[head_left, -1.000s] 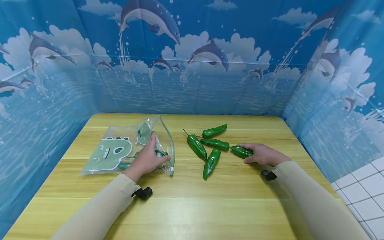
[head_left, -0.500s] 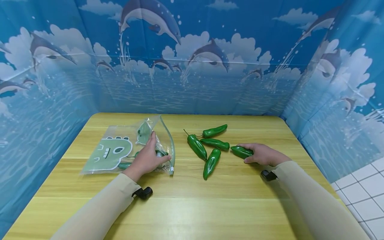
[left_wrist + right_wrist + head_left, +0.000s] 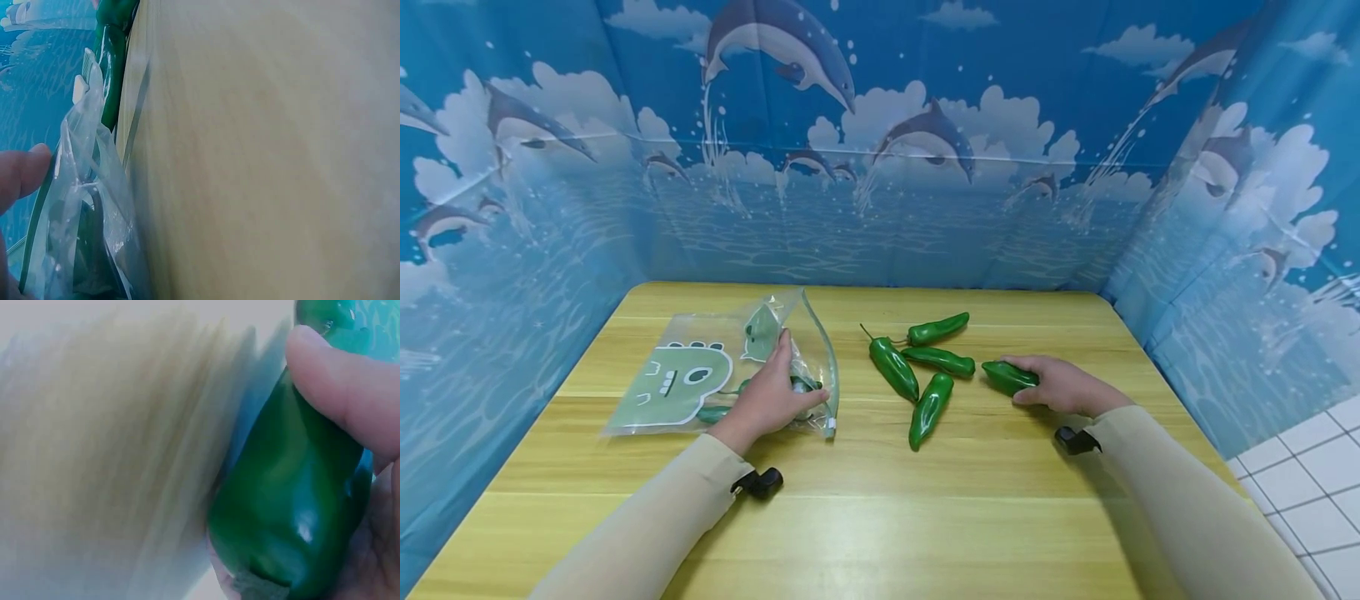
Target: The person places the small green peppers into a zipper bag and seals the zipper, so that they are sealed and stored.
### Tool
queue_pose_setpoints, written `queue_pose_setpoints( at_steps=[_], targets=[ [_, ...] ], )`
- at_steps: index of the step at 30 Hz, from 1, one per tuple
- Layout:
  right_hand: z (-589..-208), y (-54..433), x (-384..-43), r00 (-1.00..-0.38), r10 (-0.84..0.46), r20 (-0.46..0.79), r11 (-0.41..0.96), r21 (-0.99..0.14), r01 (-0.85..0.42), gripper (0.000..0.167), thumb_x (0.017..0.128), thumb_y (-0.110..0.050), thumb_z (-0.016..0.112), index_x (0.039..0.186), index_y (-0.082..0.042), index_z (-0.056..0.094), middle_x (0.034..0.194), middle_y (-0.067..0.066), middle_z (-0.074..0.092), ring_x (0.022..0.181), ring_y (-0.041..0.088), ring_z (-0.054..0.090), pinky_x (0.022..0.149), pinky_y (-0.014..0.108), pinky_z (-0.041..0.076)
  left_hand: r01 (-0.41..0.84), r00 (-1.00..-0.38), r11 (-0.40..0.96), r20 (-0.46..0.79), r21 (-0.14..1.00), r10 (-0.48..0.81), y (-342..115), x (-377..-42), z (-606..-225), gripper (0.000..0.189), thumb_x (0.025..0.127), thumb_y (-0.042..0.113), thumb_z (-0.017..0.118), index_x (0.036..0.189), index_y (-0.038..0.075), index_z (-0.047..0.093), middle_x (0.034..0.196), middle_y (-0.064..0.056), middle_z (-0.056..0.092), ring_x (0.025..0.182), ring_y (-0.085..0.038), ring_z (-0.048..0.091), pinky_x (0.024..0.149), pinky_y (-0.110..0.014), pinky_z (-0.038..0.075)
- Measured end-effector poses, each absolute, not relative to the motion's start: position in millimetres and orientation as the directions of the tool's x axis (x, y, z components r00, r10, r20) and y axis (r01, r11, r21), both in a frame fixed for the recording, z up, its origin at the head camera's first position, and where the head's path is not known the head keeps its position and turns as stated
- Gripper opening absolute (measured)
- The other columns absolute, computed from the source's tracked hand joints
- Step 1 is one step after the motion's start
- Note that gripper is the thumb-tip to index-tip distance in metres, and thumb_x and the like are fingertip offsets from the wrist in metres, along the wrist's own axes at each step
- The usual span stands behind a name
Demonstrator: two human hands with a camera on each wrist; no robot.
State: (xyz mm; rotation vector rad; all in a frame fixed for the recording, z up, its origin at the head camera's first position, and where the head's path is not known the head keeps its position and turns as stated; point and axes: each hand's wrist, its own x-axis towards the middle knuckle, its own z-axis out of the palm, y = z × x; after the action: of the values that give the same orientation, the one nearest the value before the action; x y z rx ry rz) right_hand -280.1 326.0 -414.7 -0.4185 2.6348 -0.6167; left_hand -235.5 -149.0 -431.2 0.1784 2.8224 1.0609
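Observation:
My left hand (image 3: 771, 402) holds a clear zip bag (image 3: 692, 412) with a green cartoon print near its mouth, thumb and forefinger spread apart. Green peppers show through the plastic. In the left wrist view my thumb (image 3: 25, 172) lies at the edge of the crumpled bag (image 3: 119, 219). On the right, my right hand (image 3: 1063, 387) grips a glossy green pepper (image 3: 1007, 377), its tapered end pointing left. The right wrist view shows that pepper (image 3: 284, 500) close up, thumb (image 3: 337, 381) along one side and the other fingers mostly hidden behind it.
Several more green peppers lie between the hands, among them one pepper (image 3: 931, 412) nearest me and another pepper (image 3: 938, 329) at the back. The yellow wooden table (image 3: 880, 533) meets a blue dolphin curtain (image 3: 895, 225) on the far side and both flanks.
My right hand has tilted and shifted slightly with its pepper, opening a small gap to the neighbouring pepper. The left hand and the bag stay put.

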Motion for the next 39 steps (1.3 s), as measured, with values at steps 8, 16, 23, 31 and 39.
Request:
queue_pose_setpoints(
  at_steps=[8, 16, 23, 31, 39],
  targets=[
    [-398, 320, -279, -0.919, -0.331, -0.216, 0.835, -0.520, -0.178, 0.077, 0.104, -0.028, 0.067, 0.169, -0.021, 0.027, 0.156, 0.031, 0.045, 0.113, 0.036, 0.059, 0.082, 0.042, 0.051, 0.069, -0.986, 0.754, -0.070, 0.654, 0.151, -149, -234, -431, 0.129, 0.091, 0.057, 0.077, 0.168, 0.012, -0.016, 0.178, -0.009, -0.008, 0.158, -0.046, 0.024, 0.125, -0.062, 0.031],
    [-377, 295, -278, -0.941, -0.312, -0.134, 0.816, -0.544, -0.194, 0.079, 0.104, -0.040, 0.067, 0.169, -0.023, 0.027, 0.140, 0.025, 0.058, 0.099, 0.030, 0.063, 0.074, 0.039, 0.054, 0.060, -0.986, 0.754, -0.077, 0.654, 0.146, -146, -235, -431, 0.129, 0.091, 0.056, 0.076, 0.167, 0.016, -0.019, 0.178, -0.010, -0.008, 0.158, -0.045, 0.025, 0.125, -0.061, 0.033],
    [-370, 259, -276, -0.924, -0.374, -0.078, 0.773, -0.577, -0.264, 0.066, 0.107, -0.026, 0.063, 0.160, -0.009, 0.027, 0.140, 0.025, 0.055, 0.119, 0.036, 0.062, 0.092, 0.048, 0.054, 0.073, -0.986, 0.741, -0.066, 0.667, 0.156, -140, -236, -433, 0.130, 0.091, 0.054, 0.078, 0.167, 0.013, -0.018, 0.177, -0.010, -0.011, 0.159, -0.044, 0.023, 0.126, -0.059, 0.030],
    [-364, 218, -273, -0.873, -0.482, -0.075, 0.729, -0.587, -0.352, 0.068, 0.106, -0.010, 0.055, 0.163, -0.011, 0.019, 0.153, 0.024, 0.045, 0.134, 0.037, 0.056, 0.104, 0.055, 0.050, 0.072, -0.986, 0.743, -0.064, 0.665, 0.152, -135, -233, -433, 0.130, 0.090, 0.054, 0.079, 0.168, 0.014, -0.018, 0.177, -0.009, -0.010, 0.159, -0.044, 0.024, 0.125, -0.060, 0.032],
    [-366, 182, -270, -0.825, -0.564, -0.039, 0.720, -0.512, -0.468, 0.065, 0.105, -0.013, 0.064, 0.164, -0.014, 0.036, 0.155, 0.013, 0.051, 0.133, 0.030, 0.060, 0.107, 0.051, 0.053, 0.074, -0.986, 0.742, -0.061, 0.667, 0.153, -131, -231, -433, 0.130, 0.090, 0.054, 0.079, 0.168, 0.015, -0.018, 0.177, -0.008, -0.009, 0.157, -0.045, 0.028, 0.124, -0.060, 0.035]
  ],
)
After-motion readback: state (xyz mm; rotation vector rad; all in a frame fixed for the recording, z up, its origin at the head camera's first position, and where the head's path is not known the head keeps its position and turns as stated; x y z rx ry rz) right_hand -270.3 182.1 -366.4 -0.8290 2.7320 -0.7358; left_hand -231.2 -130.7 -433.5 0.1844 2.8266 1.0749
